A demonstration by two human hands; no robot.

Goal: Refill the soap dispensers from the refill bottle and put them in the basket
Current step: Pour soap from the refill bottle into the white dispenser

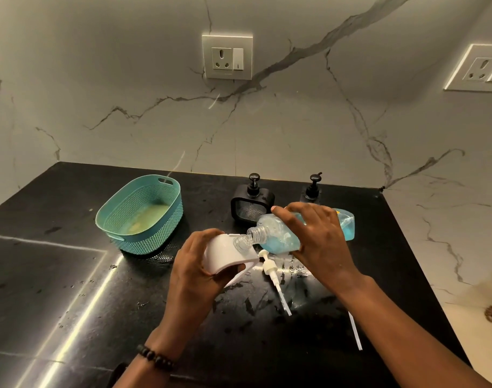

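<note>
Two necks point(249, 238) touching, refill bottle point(278, 233) tilted

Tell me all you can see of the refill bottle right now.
The refill bottle is clear plastic, part full of blue soap, capless, with a ribbed threaded neck. The right hand grips it from above, tipped on its side over the counter, its mouth against the opening of the white dispenser in the left hand.

The basket point(139, 217) is teal with a fine perforated weave pattern, standing on a glossy black countertop point(57, 275). Right of the basket, the refill bottle point(278, 236) is clear with blue liquid, the tilted dispenser point(225, 254) white, and two dispensers point(252, 201) behind are black. Behind the basket, the wall point(127, 93) is pale marble with grey veins.
</note>
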